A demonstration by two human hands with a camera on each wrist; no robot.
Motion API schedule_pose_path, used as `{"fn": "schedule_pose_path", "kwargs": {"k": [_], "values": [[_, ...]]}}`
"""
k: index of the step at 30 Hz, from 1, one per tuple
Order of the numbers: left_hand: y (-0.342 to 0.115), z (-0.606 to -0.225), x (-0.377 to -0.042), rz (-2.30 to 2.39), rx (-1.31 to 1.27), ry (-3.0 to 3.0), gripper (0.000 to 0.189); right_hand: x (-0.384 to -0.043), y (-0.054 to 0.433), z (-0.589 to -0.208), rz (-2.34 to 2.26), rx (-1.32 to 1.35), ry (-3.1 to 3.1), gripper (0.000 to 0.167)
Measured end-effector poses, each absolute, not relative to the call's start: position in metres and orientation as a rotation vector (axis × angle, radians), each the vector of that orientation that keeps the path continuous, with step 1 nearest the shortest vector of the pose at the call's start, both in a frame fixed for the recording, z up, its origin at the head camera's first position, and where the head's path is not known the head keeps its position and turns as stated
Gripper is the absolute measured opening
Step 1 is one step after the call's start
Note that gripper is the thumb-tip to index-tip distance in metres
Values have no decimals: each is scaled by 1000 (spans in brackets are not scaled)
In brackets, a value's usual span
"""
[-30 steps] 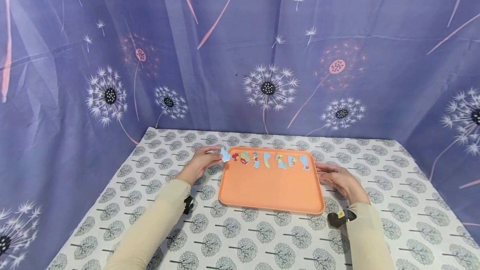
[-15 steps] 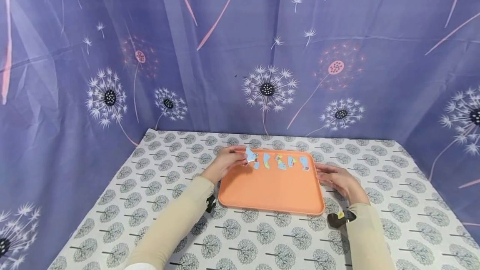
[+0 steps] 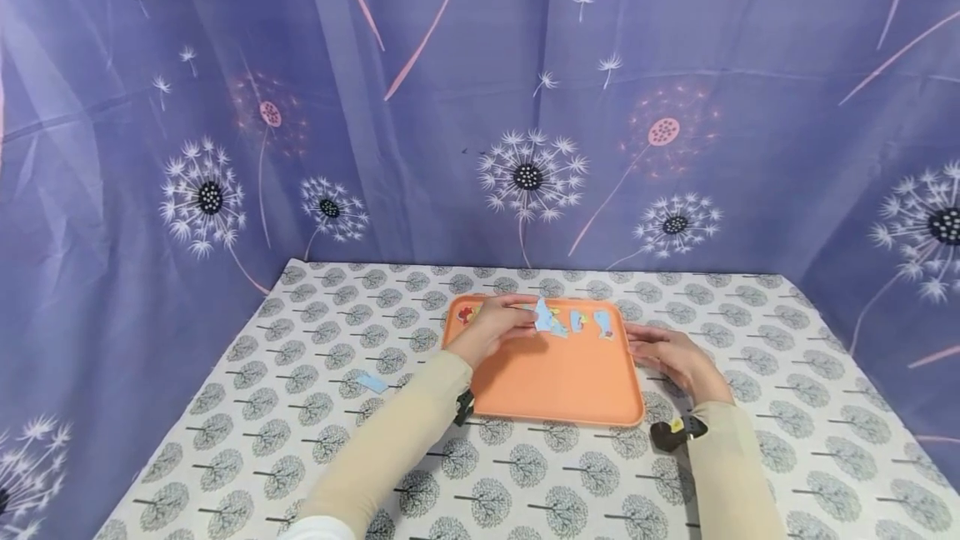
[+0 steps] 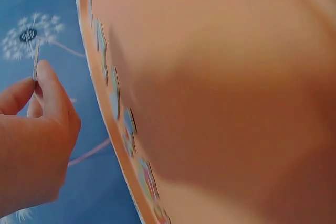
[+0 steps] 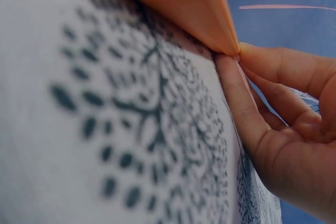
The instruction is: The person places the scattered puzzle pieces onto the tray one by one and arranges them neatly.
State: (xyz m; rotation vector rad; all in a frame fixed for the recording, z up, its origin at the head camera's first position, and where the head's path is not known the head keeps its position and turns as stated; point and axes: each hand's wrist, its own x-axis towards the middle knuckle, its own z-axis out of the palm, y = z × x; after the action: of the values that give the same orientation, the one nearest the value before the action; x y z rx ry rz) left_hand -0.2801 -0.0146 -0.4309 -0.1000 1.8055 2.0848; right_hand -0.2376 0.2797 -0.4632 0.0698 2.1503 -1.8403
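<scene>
In the head view my left hand (image 3: 497, 327) pinches a light-blue puzzle piece (image 3: 542, 315) above the far side of the orange tray (image 3: 562, 386). The left wrist view shows that piece (image 4: 35, 69) edge-on between thumb and fingers, raised off the tray. My right hand (image 3: 671, 357) is at the tray's right side; in the right wrist view its thumb and a finger (image 5: 286, 64) hold the tray's rim (image 5: 228, 43). Several puzzle pieces lie in a row along the far rim, including a blue one (image 3: 603, 325) at the right and a red one (image 3: 465, 315) at the left. My left hand hides part of the row.
A loose light-blue piece (image 3: 371, 382) lies on the tree-print tablecloth (image 3: 300, 390), left of the tray. A purple dandelion-print curtain (image 3: 420, 107) stands behind and beside the table. Dark straps circle both wrists.
My left hand has carried its puzzle piece rightward along the row, from the tray's left edge to above the middle pieces. The right hand stays at the tray's edge. The view has shifted slightly.
</scene>
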Motion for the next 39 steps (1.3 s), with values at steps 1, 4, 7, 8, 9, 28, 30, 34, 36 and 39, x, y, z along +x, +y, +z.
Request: {"fn": "schedule_pose_path", "kwargs": {"k": [1,4,7,8,9,28,30,34,36,39], "values": [[-11,-432,-280,2095,-97,1789,38,-238,280,-463,-1838,65,2151,62],[1,-433,-278,2101,-94,1772,38,-238,280,-463,-1856,66,2141,61],[12,-434,-276,2090,-94,1770,37,-238,281,-463,-1868,55,2130,61],[16,-434,-275,2081,-99,1775,37,-238,281,-463,-1873,59,2127,61],[20,-435,-274,2074,-104,1774,37,-237,281,-463,-1877,66,2125,61],[70,-441,-265,1834,-164,1952,34,-241,284,-466,-1885,72,2126,63],[73,-440,-264,1791,-176,1992,34,-241,283,-466,-1877,71,2134,63],[79,-442,-262,1758,-159,2010,35,-241,283,-466,-1859,66,2145,63],[81,-444,-261,1763,-143,2005,35,-241,283,-465,-1857,71,2143,62],[85,-445,-257,1762,-136,2017,34,-239,282,-464,-1857,82,2139,62]]}}
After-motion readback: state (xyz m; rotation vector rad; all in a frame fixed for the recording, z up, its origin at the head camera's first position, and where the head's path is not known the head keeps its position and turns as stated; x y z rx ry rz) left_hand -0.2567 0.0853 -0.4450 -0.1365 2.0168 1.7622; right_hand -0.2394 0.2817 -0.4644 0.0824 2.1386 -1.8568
